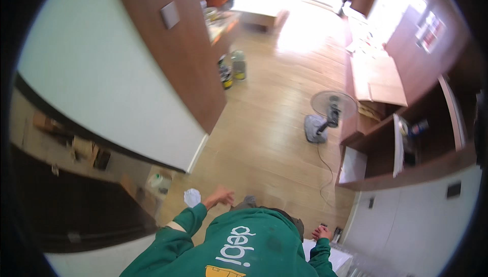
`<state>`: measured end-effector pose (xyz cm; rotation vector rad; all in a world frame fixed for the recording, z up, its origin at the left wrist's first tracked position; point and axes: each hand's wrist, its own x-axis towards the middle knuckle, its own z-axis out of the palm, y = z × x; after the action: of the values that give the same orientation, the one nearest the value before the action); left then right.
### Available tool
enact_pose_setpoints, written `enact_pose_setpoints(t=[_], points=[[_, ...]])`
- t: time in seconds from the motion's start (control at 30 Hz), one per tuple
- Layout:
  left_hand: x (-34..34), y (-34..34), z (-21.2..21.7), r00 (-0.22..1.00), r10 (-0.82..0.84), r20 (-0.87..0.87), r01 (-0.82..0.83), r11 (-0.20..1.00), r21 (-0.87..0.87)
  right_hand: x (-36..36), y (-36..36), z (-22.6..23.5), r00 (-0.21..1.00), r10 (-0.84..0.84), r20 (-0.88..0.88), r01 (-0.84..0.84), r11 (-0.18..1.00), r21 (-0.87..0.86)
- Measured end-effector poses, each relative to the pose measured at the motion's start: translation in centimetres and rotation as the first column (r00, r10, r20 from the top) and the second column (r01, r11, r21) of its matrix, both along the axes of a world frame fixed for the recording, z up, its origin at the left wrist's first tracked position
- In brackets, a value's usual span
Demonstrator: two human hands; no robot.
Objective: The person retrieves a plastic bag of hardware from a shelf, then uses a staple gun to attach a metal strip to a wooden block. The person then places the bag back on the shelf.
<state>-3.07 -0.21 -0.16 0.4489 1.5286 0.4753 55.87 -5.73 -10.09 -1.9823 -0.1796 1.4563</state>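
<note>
Glossy wood-plank floor lies below both hands, left (219,196) open beside crumpled white paper (192,197), right (321,233) loosely curled, empty.

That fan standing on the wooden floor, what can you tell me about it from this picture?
The fan is a pedestal type, seen from above. It has a round pale wire cage at the top, a dark motor housing behind it and a short dark stem that rises from a flat grey base. It stands upright on the wooden floor, close to the brown shelf unit. A thin dark cord trails from its base across the floor. Nothing else touches it, and I cannot tell whether it is running.
</note>
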Motion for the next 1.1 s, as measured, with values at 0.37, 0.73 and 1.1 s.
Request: enact_pose_setpoints(t=[0.37,0.73,1.1], points=[[-5.2,-14.6,-6.8,0.398,0.866,-0.302,-0.911,0.411,-0.022,-10.4,26.0,3.1,0.543,0.836,0.082,-0.785,0.54,-0.305],[17.0,-14.0,-3.6,-0.238,0.914,-0.327,-0.946,-0.294,-0.134,-20.8,66.8,-3.4,0.155,0.928,-0.339,-0.963,0.065,-0.263],[33.0,1.7,0.9,-0.437,0.872,-0.221,-0.851,-0.48,-0.212,-50.9,77.0,-0.6,-0.184,0.95,0.252,-0.977,-0.148,-0.157]])
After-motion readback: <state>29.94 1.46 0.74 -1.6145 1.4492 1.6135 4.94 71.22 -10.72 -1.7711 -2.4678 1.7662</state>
